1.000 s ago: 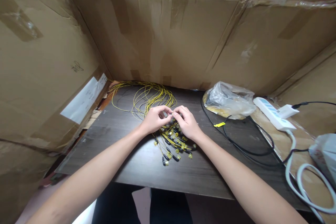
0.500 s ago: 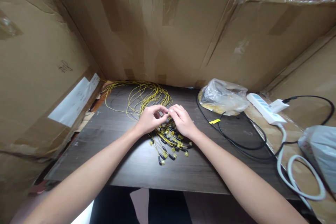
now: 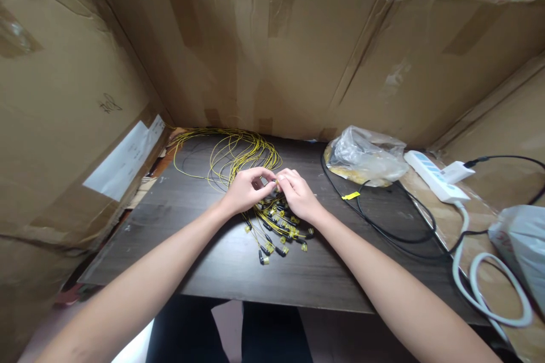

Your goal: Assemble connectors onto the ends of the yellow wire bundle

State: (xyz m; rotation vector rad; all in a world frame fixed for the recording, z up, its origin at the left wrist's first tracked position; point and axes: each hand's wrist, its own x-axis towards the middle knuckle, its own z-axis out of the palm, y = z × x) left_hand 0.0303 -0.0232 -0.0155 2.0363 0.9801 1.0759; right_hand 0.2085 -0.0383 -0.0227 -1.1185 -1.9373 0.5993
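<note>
My left hand (image 3: 252, 190) and right hand (image 3: 298, 194) pinch a small connector (image 3: 276, 182) between them; yellow wires (image 3: 254, 153) lie just beyond, trailing toward the far-left corner of the table (image 3: 204, 275).

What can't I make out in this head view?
In the head view:
Small piece at the left hand and right hand: mostly covered by fingers.
Contents of the plastic bag: obscured by its creases.
Print on the white paper: too small.
Pale bag: cut off by right edge.
</note>
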